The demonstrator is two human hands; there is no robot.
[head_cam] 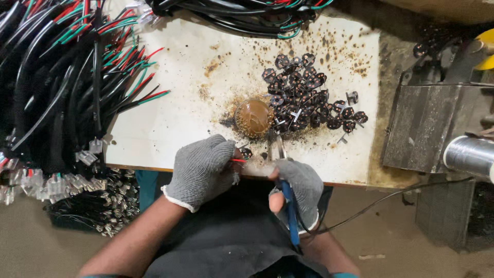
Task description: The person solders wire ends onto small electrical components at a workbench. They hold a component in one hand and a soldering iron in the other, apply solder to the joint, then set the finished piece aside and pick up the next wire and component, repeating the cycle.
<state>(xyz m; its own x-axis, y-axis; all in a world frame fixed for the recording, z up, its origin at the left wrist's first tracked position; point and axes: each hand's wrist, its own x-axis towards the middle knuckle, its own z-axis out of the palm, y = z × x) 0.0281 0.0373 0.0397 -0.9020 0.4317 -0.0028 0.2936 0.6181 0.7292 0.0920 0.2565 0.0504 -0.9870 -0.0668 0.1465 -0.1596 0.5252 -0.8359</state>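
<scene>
Landmark: round brown flux-stained tin (253,117), sitting on a white, scorched and spattered work board (170,103). Left hand (201,171), in a grey knitted glove, sits just below and left of the tin at the board's near edge; fingers curled shut, pinching a thin red wire (238,161) whose tip points right toward the other hand. Right hand (298,188), also grey-gloved with the thumb tip bare, lies below and right of the tin; fingers wrapped around the blue handle of a soldering iron (288,206), its metal shaft rising toward the tin's lower right side. Exactly where wire and iron tip meet is blurred; cannot tell if they touch. A small dark part sits just beside the wire end, below the tin. Right of the tin, touching its side: a heap of small black plastic connector pieces (309,98). Far left of the tin: a thick bundle of black, red and green wires (62,77) with clear plugs. Well to the right: a grey metal block (424,128) and a shiny spool (471,154).
</scene>
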